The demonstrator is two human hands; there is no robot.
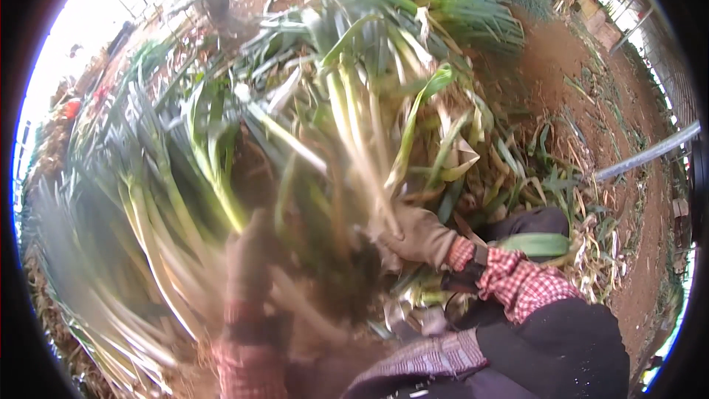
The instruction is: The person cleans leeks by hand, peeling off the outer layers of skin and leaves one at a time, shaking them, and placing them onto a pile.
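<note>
My right hand (417, 240), in a brown work glove with a red checked sleeve behind it, is closed around the lower white ends of a few long green onions (353, 122). Their leafy tops point away from me. Motion smears my left hand (251, 255), also gloved, so its fingers cannot be made out. It is by the lower end of another green onion (225, 196), at the right edge of a big heap of green onions (140, 251). Whether it grips that stalk is unclear.
Stripped leaves and yellowed peelings (509, 170) litter the ground beside my right arm. Farther off lies a bundle of green onions (450, 0). A grey metal pipe (650, 151) juts in from the right over brown soil (628, 214).
</note>
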